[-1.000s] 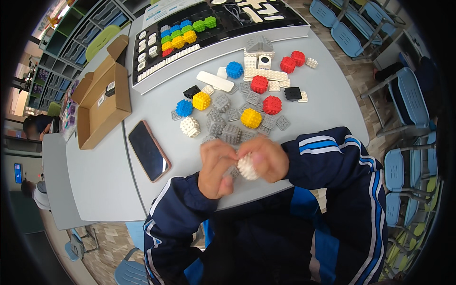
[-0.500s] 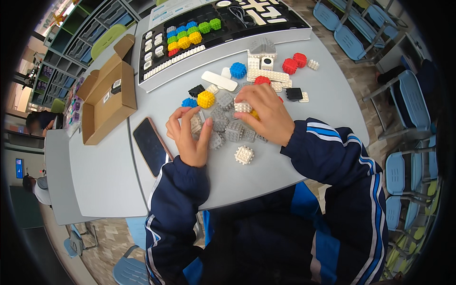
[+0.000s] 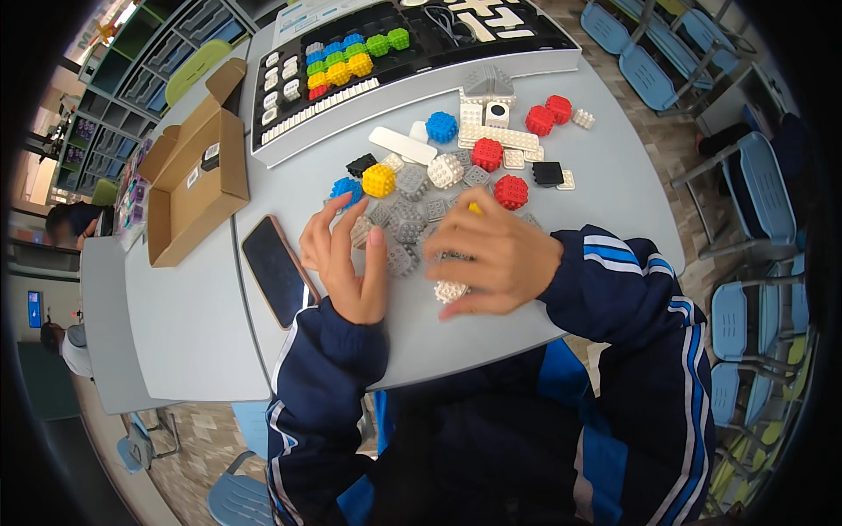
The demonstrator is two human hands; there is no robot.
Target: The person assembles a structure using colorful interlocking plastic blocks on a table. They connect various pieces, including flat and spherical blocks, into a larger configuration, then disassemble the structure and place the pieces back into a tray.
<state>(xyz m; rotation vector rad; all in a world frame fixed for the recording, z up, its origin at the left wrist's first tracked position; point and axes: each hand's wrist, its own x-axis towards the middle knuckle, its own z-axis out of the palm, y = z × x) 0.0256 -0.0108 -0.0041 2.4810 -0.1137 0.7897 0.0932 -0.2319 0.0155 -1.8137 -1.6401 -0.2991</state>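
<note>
My left hand (image 3: pixel 342 263) is open, thumb and fingers spread. A whitish studded block (image 3: pixel 360 231) shows partly behind its thumb and fingers; I see no firm grip on it. My right hand (image 3: pixel 498 259), slightly blurred, curves over a white studded block (image 3: pixel 452 290) near the table's front, fingers and thumb apart on either side of it. Between and beyond the hands lie several grey studded blocks (image 3: pixel 409 221). Past them are a white block (image 3: pixel 445 171), a yellow block (image 3: pixel 379 181), a blue block (image 3: pixel 346 189) and a red block (image 3: pixel 510 192).
A phone (image 3: pixel 279 270) lies left of my left hand, beside an open cardboard box (image 3: pixel 197 188). At the back stands a large tray (image 3: pixel 421 98) of sorted blocks. White plates (image 3: pixel 403 145) and a black cube (image 3: pixel 547 174) lie farther off. Blue chairs (image 3: pixel 761 184) stand at right.
My right hand has let go of a white block among the grey ones and moved nearer, over the front white block. My left hand has barely moved.
</note>
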